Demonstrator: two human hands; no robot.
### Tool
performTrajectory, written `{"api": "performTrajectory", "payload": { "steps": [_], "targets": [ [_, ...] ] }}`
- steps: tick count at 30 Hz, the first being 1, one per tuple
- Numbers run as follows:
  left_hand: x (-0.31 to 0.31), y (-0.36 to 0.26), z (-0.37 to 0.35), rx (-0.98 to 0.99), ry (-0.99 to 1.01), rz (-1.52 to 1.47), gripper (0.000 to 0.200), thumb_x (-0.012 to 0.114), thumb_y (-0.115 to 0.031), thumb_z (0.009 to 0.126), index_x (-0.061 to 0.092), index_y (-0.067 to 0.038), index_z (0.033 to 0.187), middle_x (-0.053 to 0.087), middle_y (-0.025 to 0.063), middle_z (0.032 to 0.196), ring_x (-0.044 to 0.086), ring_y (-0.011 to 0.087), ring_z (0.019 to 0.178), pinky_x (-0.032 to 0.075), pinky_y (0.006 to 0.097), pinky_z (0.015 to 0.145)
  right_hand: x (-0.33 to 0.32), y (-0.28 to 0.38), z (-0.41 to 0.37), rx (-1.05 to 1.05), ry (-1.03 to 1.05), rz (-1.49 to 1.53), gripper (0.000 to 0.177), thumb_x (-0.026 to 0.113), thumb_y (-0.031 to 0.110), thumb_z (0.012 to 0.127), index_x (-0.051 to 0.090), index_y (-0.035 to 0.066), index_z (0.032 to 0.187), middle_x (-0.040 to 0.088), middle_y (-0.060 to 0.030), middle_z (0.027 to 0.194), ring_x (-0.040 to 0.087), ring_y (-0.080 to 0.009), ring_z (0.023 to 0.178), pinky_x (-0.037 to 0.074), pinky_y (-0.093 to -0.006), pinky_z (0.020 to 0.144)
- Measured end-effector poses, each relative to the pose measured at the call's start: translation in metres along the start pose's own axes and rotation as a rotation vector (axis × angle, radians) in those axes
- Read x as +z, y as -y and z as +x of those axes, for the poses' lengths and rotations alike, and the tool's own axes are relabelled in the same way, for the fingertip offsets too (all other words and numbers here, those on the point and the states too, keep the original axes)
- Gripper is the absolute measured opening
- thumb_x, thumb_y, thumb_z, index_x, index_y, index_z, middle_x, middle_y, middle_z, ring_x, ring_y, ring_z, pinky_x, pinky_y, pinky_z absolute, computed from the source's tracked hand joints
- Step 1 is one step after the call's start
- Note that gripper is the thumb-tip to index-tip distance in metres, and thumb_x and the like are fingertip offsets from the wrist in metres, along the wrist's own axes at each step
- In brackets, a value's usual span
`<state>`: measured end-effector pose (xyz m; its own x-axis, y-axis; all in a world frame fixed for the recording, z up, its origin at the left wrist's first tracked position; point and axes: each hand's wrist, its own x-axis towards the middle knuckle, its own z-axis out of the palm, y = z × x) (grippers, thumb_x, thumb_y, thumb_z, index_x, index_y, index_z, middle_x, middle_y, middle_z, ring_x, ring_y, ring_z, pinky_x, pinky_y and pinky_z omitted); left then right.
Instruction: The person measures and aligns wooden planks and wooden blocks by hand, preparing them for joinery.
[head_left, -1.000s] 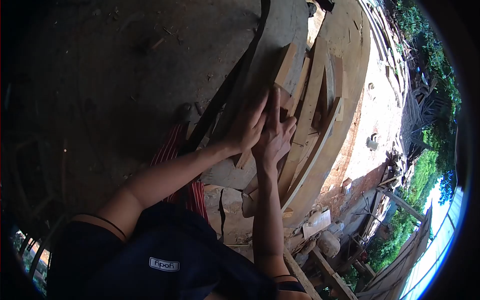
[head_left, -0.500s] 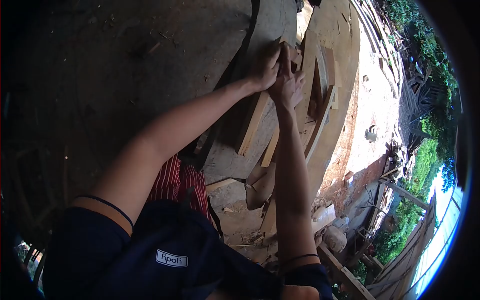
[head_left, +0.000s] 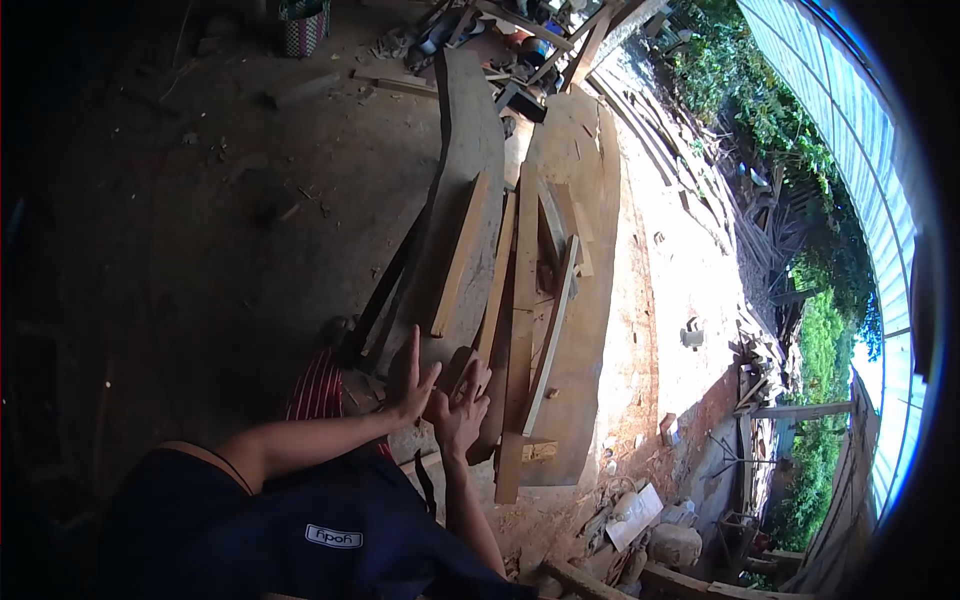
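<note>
My left hand [head_left: 408,390] is low in the view, its index finger and thumb stretched apart, with nothing seen in it. Close beside it, my right hand [head_left: 460,418] has its fingers spread and holds nothing I can see. Just beyond the left fingertip lies a pale wooden strip [head_left: 460,262] on a long grey plank [head_left: 472,120]. Past my right hand, a second strip [head_left: 496,285] and a longer batten [head_left: 523,290] lie lengthwise. A narrow stick [head_left: 553,340] rests slantwise on a broad wooden slab [head_left: 590,400].
A woven basket [head_left: 304,28] stands on the dark floor at the far left. Scrap timber [head_left: 400,84] and clutter lie beyond the planks. At lower right are a white sheet [head_left: 634,515] and a pale lumpy bundle [head_left: 675,545]. Sunlit ground borders the slab.
Both hands have drawn back toward my body from the wood pieces and moved slightly apart, fingers spreading. The view has tilted up, showing the planks' far ends and the basket.
</note>
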<state>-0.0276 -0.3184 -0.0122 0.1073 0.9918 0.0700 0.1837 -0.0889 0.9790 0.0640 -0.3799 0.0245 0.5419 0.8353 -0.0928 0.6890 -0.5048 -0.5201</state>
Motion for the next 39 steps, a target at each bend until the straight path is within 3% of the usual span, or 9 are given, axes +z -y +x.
{"api": "performTrajectory", "payload": {
  "steps": [3,6,12,15,17,18,20,24,39],
  "targets": [
    [0.021,0.026,0.018,0.109,0.004,0.317,0.091,0.067,-0.025,0.082,0.011,-0.001,0.15,0.033,0.0269,0.146,0.037,0.0424,0.13,0.031,0.045,0.109,0.016,-0.005,-0.001,-0.036,-0.015,-0.077,0.092,0.065,0.033,0.074,0.016,0.031,0.152,0.045,-0.0215,0.102,0.052,-0.0404,0.094,0.049,-0.0492,0.075],
    [0.043,0.047,0.048,0.073,-0.023,0.289,0.094,0.068,-0.023,0.082,0.007,0.001,0.15,0.033,0.0298,0.144,0.037,0.0426,0.131,0.031,0.0451,0.109,0.017,-0.006,0.0,-0.102,-0.019,-0.156,0.094,0.066,0.031,0.074,0.016,0.029,0.152,0.045,-0.0215,0.101,0.052,-0.0401,0.093,0.049,-0.0483,0.074],
    [0.067,0.095,0.098,0.018,-0.163,0.229,0.069,0.068,-0.017,0.081,0.037,0.005,0.138,0.052,0.0305,0.124,0.05,0.0406,0.12,0.039,0.0434,0.103,0.018,-0.007,-0.005,-0.176,-0.058,-0.213,0.097,0.069,0.028,0.073,0.014,0.028,0.153,0.046,-0.0218,0.1,0.052,-0.04,0.091,0.05,-0.0468,0.073],
    [0.04,0.049,0.101,-0.121,-0.141,0.276,0.061,0.064,-0.014,0.079,0.042,0.005,0.134,0.057,0.0302,0.119,0.056,0.0417,0.112,0.045,0.045,0.095,0.017,-0.007,-0.003,-0.15,-0.074,-0.186,0.099,0.07,0.029,0.072,0.013,0.029,0.153,0.046,-0.0212,0.1,0.051,-0.0392,0.09,0.05,-0.046,0.072],
    [0.015,0.037,0.105,0.239,-0.244,0.201,0.053,0.063,-0.012,0.079,0.05,0.005,0.128,0.06,0.0293,0.116,0.06,0.0383,0.108,0.047,0.0418,0.092,0.018,-0.008,-0.004,-0.141,-0.044,-0.181,0.101,0.071,0.031,0.071,0.011,0.03,0.153,0.044,-0.0204,0.102,0.05,-0.0389,0.093,0.05,-0.046,0.073],
    [0.001,0.025,0.103,0.248,-0.24,0.215,0.053,0.063,-0.012,0.079,0.05,0.005,0.128,0.06,0.0293,0.116,0.06,0.0383,0.108,0.047,0.0418,0.092,0.018,-0.007,-0.005,-0.138,-0.044,-0.165,0.101,0.071,0.031,0.071,0.011,0.03,0.153,0.044,-0.0204,0.102,0.05,-0.0389,0.093,0.05,-0.046,0.073],
    [-0.045,-0.053,0.089,-0.032,-0.029,0.078,0.049,0.065,-0.011,0.08,0.055,0.004,0.126,0.062,0.0247,0.117,0.06,0.0279,0.113,0.046,0.0371,0.095,0.016,-0.006,-0.005,-0.137,-0.037,-0.177,0.102,0.071,0.031,0.071,0.011,0.03,0.153,0.044,-0.0205,0.102,0.05,-0.0389,0.093,0.05,-0.046,0.073],
    [-0.071,-0.062,0.091,0.414,-0.137,0.126,0.045,0.07,-0.012,0.078,0.061,0.0,0.119,0.067,0.0182,0.111,0.066,0.0291,0.101,0.051,0.0358,0.089,0.014,-0.006,-0.006,-0.15,-0.046,-0.18,0.102,0.072,0.03,0.07,0.012,0.03,0.153,0.044,-0.0198,0.102,0.05,-0.038,0.092,0.05,-0.0455,0.073],
    [-0.077,-0.066,0.063,0.175,-0.06,0.131,0.049,0.073,-0.02,0.083,0.058,0.005,0.123,0.068,0.0197,0.108,0.065,0.0176,0.101,0.05,0.0304,0.086,0.01,-0.001,-0.004,-0.11,0.0,-0.201,0.106,0.074,0.027,0.071,0.008,0.032,0.153,0.046,-0.0209,0.109,0.051,-0.0384,0.097,0.051,-0.0465,0.076]
  ]
}}
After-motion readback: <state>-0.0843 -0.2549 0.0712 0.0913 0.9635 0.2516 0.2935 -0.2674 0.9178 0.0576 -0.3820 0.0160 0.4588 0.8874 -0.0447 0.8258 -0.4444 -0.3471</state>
